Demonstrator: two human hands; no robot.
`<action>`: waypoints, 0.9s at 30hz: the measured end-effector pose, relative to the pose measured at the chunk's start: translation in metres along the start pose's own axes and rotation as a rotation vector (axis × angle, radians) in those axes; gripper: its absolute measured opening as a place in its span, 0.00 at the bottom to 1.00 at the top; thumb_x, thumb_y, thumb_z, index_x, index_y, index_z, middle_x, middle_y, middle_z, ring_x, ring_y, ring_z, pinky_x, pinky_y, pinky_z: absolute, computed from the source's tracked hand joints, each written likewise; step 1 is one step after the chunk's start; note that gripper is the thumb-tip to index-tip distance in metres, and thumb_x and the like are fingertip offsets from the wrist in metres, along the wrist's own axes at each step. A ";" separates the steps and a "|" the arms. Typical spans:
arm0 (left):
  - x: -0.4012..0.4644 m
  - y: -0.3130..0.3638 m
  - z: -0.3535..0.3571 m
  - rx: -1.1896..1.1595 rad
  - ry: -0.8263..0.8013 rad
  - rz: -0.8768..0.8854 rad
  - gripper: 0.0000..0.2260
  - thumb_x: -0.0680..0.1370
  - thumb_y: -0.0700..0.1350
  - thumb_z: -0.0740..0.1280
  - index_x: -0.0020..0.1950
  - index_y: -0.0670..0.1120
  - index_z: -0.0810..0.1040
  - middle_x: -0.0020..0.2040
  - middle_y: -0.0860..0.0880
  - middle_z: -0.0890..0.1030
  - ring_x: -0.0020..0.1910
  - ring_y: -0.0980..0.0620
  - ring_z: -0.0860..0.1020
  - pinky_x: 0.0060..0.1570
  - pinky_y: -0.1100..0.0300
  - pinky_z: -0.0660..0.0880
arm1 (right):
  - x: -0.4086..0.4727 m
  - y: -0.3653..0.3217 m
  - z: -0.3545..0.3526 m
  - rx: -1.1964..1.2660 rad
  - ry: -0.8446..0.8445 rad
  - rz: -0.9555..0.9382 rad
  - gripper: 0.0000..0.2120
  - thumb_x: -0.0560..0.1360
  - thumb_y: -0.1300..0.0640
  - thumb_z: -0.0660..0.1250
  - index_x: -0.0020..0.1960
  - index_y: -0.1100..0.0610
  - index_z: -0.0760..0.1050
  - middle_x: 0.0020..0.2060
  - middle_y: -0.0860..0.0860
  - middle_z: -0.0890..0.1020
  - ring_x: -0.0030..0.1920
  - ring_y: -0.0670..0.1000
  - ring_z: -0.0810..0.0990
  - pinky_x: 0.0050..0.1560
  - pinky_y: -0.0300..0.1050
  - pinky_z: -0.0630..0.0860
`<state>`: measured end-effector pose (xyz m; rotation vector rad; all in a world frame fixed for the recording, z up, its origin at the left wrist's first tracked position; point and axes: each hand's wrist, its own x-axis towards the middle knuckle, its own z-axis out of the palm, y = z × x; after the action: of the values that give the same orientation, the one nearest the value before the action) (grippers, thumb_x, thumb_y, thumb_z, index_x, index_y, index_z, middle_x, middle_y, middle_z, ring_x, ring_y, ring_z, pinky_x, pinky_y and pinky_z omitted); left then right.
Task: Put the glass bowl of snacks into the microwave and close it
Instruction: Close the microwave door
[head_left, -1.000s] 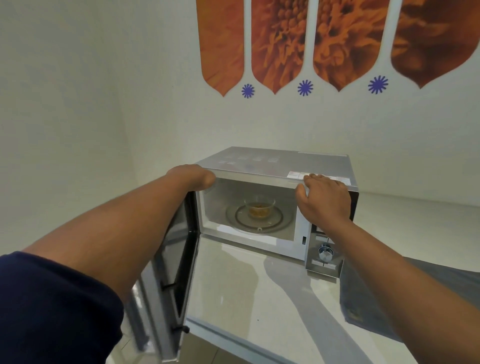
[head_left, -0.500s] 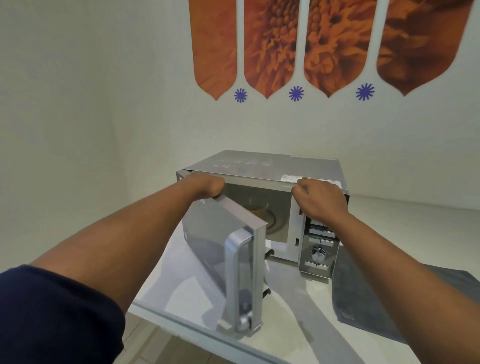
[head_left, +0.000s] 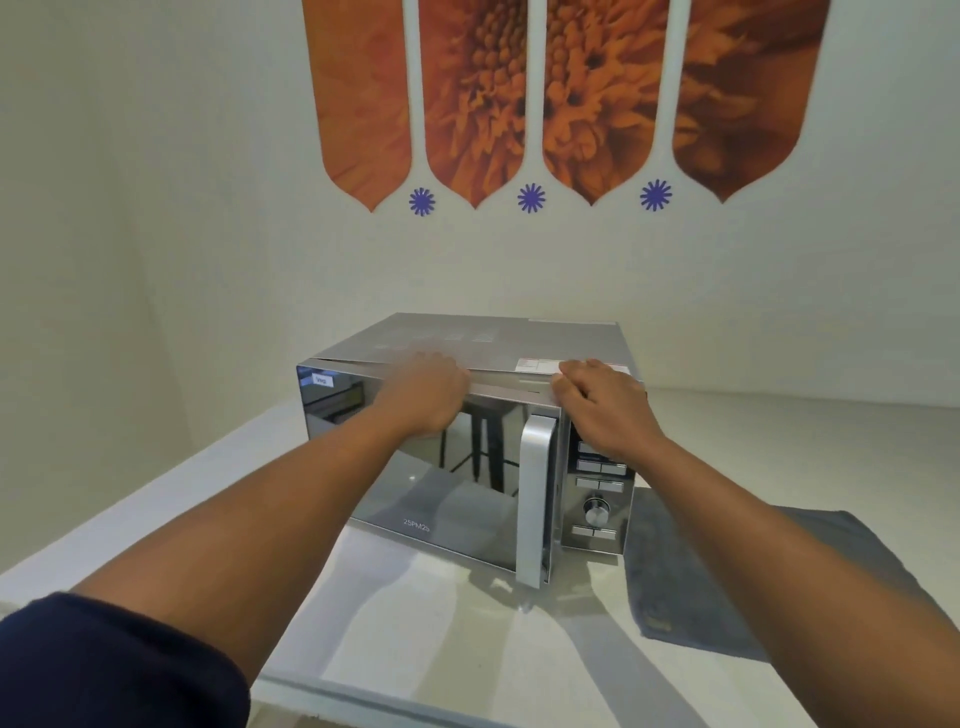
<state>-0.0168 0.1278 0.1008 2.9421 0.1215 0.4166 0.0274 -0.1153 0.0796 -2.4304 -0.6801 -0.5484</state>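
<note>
Microwave (head_left: 498, 364) stands on the white worktop (head_left: 415, 613), mirrored door (head_left: 426, 467) swung to against the front. Glass bowl hidden behind it; position cannot be confirmed. Left hand (head_left: 426, 395) lies flat, fingers spread, on the door's upper edge. Right hand (head_left: 602, 405) rests loosely curled on the top right corner, above the control panel (head_left: 597, 493). Grey cloth (head_left: 727, 571) lies just right of the microwave. Orange flower panels (head_left: 519, 93) on the wall behind.

The shiny silver metal microwave box (head_left: 498, 348) has a dark mirror door (head_left: 415, 467). A flat grey cloth (head_left: 727, 582) lies on the white table (head_left: 156, 499). Orange flower wall pictures (head_left: 592, 93) have little purple stars (head_left: 531, 198). One dark blue sleeve (head_left: 114, 670) shows.
</note>
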 end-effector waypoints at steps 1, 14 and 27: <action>0.002 0.004 0.002 0.001 -0.004 0.052 0.27 0.86 0.55 0.44 0.81 0.43 0.59 0.82 0.44 0.60 0.81 0.42 0.54 0.78 0.45 0.55 | -0.002 0.004 0.002 -0.059 0.016 0.007 0.26 0.85 0.43 0.49 0.66 0.56 0.79 0.70 0.52 0.79 0.76 0.56 0.68 0.74 0.58 0.60; 0.028 0.049 0.034 0.031 0.128 0.515 0.23 0.85 0.53 0.52 0.81 0.52 0.61 0.80 0.53 0.64 0.80 0.52 0.60 0.76 0.52 0.60 | -0.006 0.022 0.015 -0.199 0.092 0.091 0.26 0.83 0.39 0.54 0.78 0.47 0.68 0.79 0.46 0.69 0.81 0.51 0.59 0.79 0.57 0.49; 0.048 0.047 0.047 -0.005 0.186 0.537 0.22 0.85 0.53 0.53 0.79 0.50 0.66 0.78 0.52 0.68 0.78 0.52 0.64 0.76 0.52 0.63 | 0.001 0.020 0.025 -0.183 0.220 0.128 0.19 0.84 0.43 0.59 0.71 0.45 0.77 0.73 0.43 0.76 0.78 0.50 0.66 0.75 0.53 0.54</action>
<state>0.0448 0.0797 0.0778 2.8895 -0.6564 0.7548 0.0452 -0.1141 0.0534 -2.5091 -0.3941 -0.8425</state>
